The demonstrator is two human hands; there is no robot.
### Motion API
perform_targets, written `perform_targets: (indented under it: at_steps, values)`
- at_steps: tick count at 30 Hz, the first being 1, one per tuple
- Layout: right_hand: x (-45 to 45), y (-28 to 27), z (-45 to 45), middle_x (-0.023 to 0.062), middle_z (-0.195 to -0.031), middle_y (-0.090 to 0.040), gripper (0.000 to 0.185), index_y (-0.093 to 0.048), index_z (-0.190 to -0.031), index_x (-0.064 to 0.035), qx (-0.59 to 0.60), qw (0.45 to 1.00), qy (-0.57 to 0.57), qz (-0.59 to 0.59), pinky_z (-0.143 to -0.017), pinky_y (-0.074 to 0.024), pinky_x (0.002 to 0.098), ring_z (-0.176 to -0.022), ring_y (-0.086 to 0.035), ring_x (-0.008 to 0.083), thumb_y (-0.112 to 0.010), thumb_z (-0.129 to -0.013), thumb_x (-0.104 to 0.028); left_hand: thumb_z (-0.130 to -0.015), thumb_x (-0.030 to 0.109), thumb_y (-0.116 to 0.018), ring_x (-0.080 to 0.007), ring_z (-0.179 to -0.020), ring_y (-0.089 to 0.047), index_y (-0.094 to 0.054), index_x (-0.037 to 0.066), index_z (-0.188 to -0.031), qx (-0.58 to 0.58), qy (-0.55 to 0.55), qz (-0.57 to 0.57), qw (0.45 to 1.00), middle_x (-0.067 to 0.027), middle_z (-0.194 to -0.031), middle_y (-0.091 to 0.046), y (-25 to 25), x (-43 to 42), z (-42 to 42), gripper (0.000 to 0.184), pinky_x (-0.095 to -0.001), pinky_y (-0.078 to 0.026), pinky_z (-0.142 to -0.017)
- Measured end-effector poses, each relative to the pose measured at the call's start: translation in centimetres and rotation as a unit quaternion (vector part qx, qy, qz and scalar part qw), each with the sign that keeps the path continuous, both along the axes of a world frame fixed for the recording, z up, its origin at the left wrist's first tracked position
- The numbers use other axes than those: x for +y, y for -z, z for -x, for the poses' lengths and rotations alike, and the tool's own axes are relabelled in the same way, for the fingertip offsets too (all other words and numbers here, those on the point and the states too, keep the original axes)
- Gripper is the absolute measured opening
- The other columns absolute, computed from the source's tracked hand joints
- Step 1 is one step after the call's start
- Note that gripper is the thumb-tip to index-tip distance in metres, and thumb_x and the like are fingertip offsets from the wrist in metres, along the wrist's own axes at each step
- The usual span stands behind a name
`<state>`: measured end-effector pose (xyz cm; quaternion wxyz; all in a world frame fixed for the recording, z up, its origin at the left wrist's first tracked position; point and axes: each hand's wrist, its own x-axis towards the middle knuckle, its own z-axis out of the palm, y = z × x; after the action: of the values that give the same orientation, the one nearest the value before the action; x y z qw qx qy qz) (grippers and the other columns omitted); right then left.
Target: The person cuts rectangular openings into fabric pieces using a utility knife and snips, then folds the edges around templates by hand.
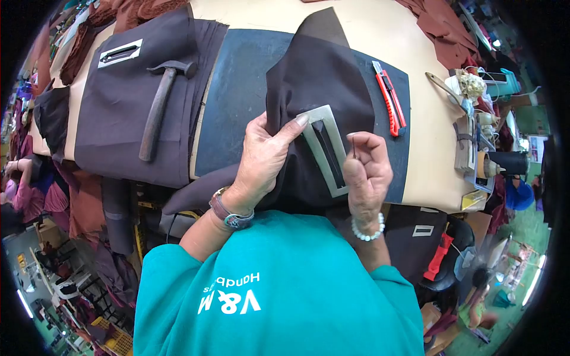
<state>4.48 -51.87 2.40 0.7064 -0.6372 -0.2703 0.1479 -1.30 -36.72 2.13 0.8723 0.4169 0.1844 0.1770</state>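
Observation:
My left hand point(261, 155) grips the dark brown fabric point(314, 65), its thumb pressed on the top corner of a rectangular metal frame point(339, 142). That frame lies tilted on the fabric around a long narrow slot. Just right of the frame is my right hand point(369, 172), with thumb and index finger pinched on a thin, dark, pin-like piece point(355, 147). The fabric's lower part hangs at the table edge, close to my body.
A blue-grey mat point(237, 89) lies under the fabric. To its left, a hammer point(159, 110) rests on stacked dark fabric point(113, 124) with another metal frame point(120, 53). A red cutter point(389, 101) lies right. Brushes and containers point(488, 169) stand far right.

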Motion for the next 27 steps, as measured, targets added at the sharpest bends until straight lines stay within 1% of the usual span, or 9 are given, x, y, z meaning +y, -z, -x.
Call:
perform_targets:
  at_steps: [2, 5, 6, 10, 13, 14, 17, 21, 27]
  values:
    - [-0.2, -2.3, -1.3, 0.0067, -0.083, -0.064, 0.05, -0.056, -0.106, 0.0001, -0.261, 0.951, -0.008, 0.163, -0.051, -0.0459, 0.0192, -0.058, -0.058, 0.0072, -0.077, -0.071, -0.028, -0.085, 0.006, -0.061, -0.0104, -0.082, -0.061, -0.062, -0.001, -0.097, -0.011, 0.022, -0.03, 0.999, -0.0066, -0.091, -0.066, -0.3, 0.5, -0.1, 0.014, -0.0252, -0.049, -0.077]
    - [0.9, -3.8, -2.4, 0.007, -0.077, -0.065, 0.054, -0.057, -0.106, -0.0008, -0.413, 0.895, 0.012, 0.166, -0.049, -0.0484, 0.0229, -0.056, -0.061, 0.0109, -0.079, -0.067, -0.032, -0.085, 0.006, -0.061, -0.0108, -0.082, -0.061, -0.063, -0.002, -0.097, -0.022, 0.049, -0.041, 0.998, -0.0073, -0.091, -0.066, -1.3, 0.7, -0.1, 0.015, -0.0252, -0.05, -0.076]
    - [0.9, -4.4, -2.5, 0.0081, -0.08, -0.065, 0.049, -0.059, -0.104, -0.003, -0.406, 0.892, 0.005, 0.196, -0.051, -0.0501, 0.026, -0.058, -0.063, 0.0156, -0.078, -0.066, -0.027, -0.085, 0.006, -0.061, -0.0108, -0.081, -0.061, -0.063, -0.002, -0.098, -0.025, 0.054, -0.04, 0.997, -0.0075, -0.092, -0.066, -1.7, 0.9, -0.1, 0.015, -0.025, -0.05, -0.076]
    - [0.8, -5.2, -4.2, 0.0039, -0.075, -0.057, 0.042, -0.062, -0.101, -0.0074, -0.541, 0.813, -0.064, 0.205, -0.047, -0.0454, 0.0269, -0.053, -0.057, 0.015, -0.07, -0.061, -0.01, -0.085, 0.007, -0.061, -0.0107, -0.083, -0.061, -0.063, -0.003, -0.098, -0.033, 0.081, -0.056, 0.995, -0.0078, -0.092, -0.066, -2.6, 1.3, 0.4, 0.016, -0.0239, -0.05, -0.076]
    - [1.3, -4.7, -4.8, 0.0016, -0.073, -0.053, 0.034, -0.063, -0.095, -0.0082, -0.598, 0.781, -0.051, 0.172, -0.045, -0.0432, 0.0273, -0.052, -0.054, 0.0134, -0.066, -0.062, -0.009, -0.085, 0.008, -0.062, -0.0098, -0.083, -0.061, -0.062, -0.003, -0.099, -0.05, 0.103, -0.067, 0.991, -0.0073, -0.093, -0.066, -3.0, 1.4, 0.3, 0.017, -0.0233, -0.049, -0.076]
    - [1.4, -5.1, -4.7, 0.0016, -0.08, -0.055, 0.026, -0.064, -0.09, -0.0079, -0.622, 0.761, -0.047, 0.176, -0.046, -0.0441, 0.0263, -0.055, -0.056, 0.0138, -0.064, -0.064, -0.008, -0.085, 0.007, -0.062, -0.0095, -0.084, -0.06, -0.062, -0.003, -0.099, -0.048, 0.107, -0.073, 0.99, -0.007, -0.093, -0.066, -3.0, 1.4, 0.3, 0.017, -0.0232, -0.049, -0.076]
    - [1.8, -5.2, -4.8, 0.0028, -0.083, -0.056, 0.023, -0.063, -0.088, -0.007, -0.63, 0.76, -0.037, 0.151, -0.048, -0.0456, 0.0266, -0.059, -0.059, 0.0148, -0.063, -0.065, -0.007, -0.086, 0.007, -0.061, -0.0087, -0.084, -0.059, -0.062, -0.003, -0.1, -0.048, 0.112, -0.083, 0.989, -0.006, -0.094, -0.065, -3.1, 1.3, 0.3, 0.018, -0.0224, -0.049, -0.076]
    - [2.5, -5.6, -4.5, 0.0053, -0.088, -0.059, 0.02, -0.059, -0.081, -0.0052, -0.529, 0.829, -0.045, 0.173, -0.051, -0.0477, 0.0294, -0.063, -0.062, 0.0201, -0.066, -0.063, -0.005, -0.086, 0.006, -0.061, -0.008, -0.085, -0.058, -0.062, -0.002, -0.102, -0.06, 0.102, -0.1, 0.988, -0.0042, -0.096, -0.064, -3.1, 1.2, 0.4, 0.018, -0.0219, -0.047, -0.077]
    - [4.0, -5.4, -4.0, 0.0162, -0.069, -0.058, 0.016, -0.055, -0.078, 0.0017, -0.282, 0.948, -0.016, 0.146, -0.052, -0.044, 0.0338, -0.061, -0.06, 0.0302, -0.068, -0.071, -0.004, -0.084, 0.003, -0.061, -0.0072, -0.088, -0.057, -0.063, 0.001, -0.103, -0.11, 0.097, -0.046, 0.988, -0.0018, -0.096, -0.064, -2.0, 1.2, 0.7, 0.019, -0.023, -0.045, -0.082]
